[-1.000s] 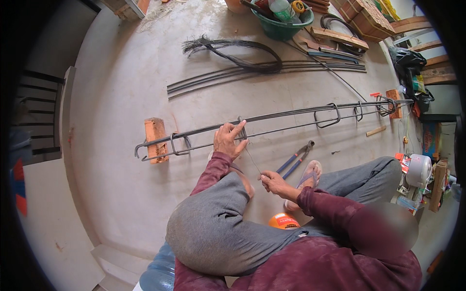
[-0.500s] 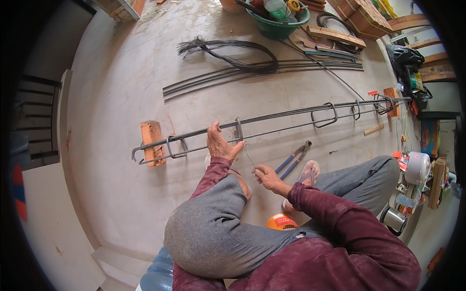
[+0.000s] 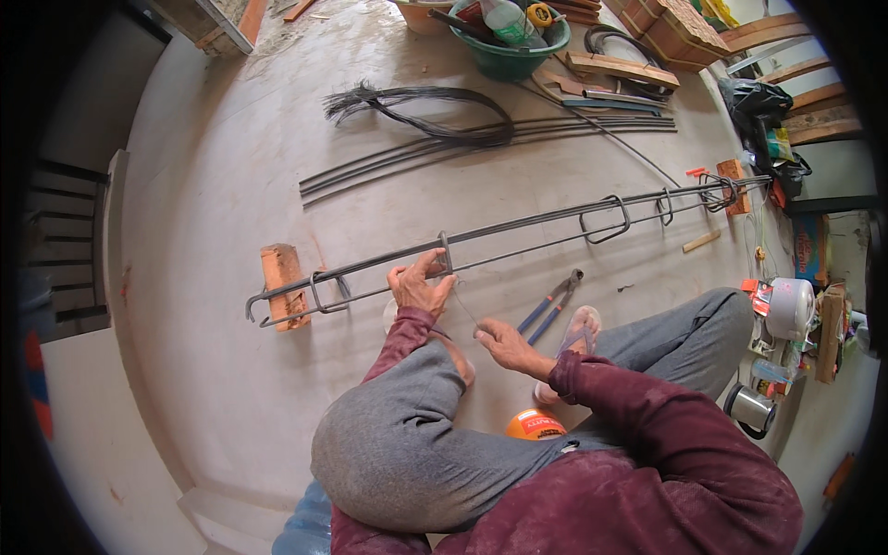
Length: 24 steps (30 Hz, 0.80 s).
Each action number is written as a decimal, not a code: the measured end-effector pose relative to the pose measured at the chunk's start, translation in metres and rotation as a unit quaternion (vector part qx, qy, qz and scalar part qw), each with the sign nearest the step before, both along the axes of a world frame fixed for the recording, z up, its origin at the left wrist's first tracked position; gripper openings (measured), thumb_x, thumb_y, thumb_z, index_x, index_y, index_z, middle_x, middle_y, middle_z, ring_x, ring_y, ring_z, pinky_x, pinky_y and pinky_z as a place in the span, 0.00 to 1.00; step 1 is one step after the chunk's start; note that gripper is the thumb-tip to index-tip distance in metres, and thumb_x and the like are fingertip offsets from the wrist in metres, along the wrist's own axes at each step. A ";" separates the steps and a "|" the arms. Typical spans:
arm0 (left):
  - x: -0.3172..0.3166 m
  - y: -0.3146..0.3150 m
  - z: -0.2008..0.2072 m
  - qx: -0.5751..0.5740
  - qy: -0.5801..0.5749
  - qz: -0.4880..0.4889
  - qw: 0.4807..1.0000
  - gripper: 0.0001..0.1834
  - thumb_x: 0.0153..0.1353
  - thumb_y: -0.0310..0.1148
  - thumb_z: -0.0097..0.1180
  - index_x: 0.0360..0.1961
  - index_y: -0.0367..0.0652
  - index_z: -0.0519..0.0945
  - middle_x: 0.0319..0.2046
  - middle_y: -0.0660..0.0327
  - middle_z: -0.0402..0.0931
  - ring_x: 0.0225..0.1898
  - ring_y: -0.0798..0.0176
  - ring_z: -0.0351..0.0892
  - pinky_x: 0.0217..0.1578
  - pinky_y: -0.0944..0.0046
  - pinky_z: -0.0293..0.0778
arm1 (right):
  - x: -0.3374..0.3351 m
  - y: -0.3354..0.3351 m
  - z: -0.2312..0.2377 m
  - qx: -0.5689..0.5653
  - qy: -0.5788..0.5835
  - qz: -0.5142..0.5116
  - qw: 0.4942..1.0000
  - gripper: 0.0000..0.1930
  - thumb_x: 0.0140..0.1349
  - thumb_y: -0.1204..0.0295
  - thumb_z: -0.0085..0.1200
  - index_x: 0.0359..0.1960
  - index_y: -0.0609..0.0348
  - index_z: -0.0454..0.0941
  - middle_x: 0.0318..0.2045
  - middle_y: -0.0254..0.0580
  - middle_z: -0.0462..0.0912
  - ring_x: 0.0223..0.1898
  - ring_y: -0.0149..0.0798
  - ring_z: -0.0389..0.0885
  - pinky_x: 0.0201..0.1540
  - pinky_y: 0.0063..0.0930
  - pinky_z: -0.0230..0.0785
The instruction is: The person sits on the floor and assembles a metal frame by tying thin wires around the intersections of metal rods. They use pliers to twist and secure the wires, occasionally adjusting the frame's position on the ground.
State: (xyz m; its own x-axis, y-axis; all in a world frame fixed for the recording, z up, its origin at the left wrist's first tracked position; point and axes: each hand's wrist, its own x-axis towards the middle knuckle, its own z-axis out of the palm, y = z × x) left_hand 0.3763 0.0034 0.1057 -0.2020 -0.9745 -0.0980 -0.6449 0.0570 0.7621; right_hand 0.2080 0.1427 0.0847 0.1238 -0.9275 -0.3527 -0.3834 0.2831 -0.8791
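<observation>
A long cage of thin steel rebar (image 3: pixel 518 222) crosses the floor ahead of me, propped on a brick at each end. Several bent stirrups hang along it. My left hand (image 3: pixel 421 285) is at the near side of the cage, thumb and fingers closed about one stirrup (image 3: pixel 445 242) where it meets the lower bar. From that spot a thin tie wire (image 3: pixel 465 303) slants down to my right hand (image 3: pixel 511 348), which pinches its end. Pincers with blue handles (image 3: pixel 550 307) lie on the floor just beyond my right hand.
The left brick (image 3: pixel 282 277) and right brick (image 3: pixel 733 185) carry the bars. Farther off lie a coil of tie wire (image 3: pixel 444 95), loose rebar (image 3: pixel 370 173) and a green basin of tools (image 3: pixel 509 61). An orange tub (image 3: pixel 535 424) stands between my legs; a wood scrap (image 3: pixel 701 241) lies right.
My left hand's fingers have come down from the upper bars and curled in toward the stirrup. My right hand still holds the wire, nearly unmoved. The whole view has shifted slightly.
</observation>
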 end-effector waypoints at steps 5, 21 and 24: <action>-0.003 0.002 -0.006 -0.068 -0.010 -0.056 0.996 0.19 0.49 0.35 0.67 0.46 0.58 0.83 0.34 0.72 0.83 0.37 0.69 0.79 0.53 0.57 0.55 | -0.015 -0.009 0.032 0.061 0.029 0.031 0.997 0.15 0.66 0.64 0.47 0.41 0.66 0.75 0.31 0.56 0.79 0.36 0.53 0.78 0.41 0.41 0.69; -0.007 -0.003 0.002 -0.179 -0.019 -0.072 0.981 0.11 0.51 0.37 0.68 0.38 0.56 0.86 0.28 0.73 0.82 0.33 0.70 0.76 0.50 0.56 0.54 | -0.072 -0.155 0.093 -0.326 0.253 0.131 0.902 0.04 0.58 0.72 0.52 0.26 0.56 0.73 0.20 0.46 0.78 0.25 0.52 0.79 0.26 0.44 0.68; -0.008 -0.005 -0.007 -0.188 -0.035 -0.062 0.980 0.11 0.50 0.38 0.69 0.37 0.57 0.86 0.27 0.73 0.82 0.32 0.69 0.75 0.49 0.56 0.53 | -0.068 -0.167 0.088 -0.307 0.267 0.106 0.907 0.07 0.57 0.70 0.56 0.26 0.57 0.71 0.20 0.44 0.77 0.26 0.51 0.79 0.26 0.44 0.67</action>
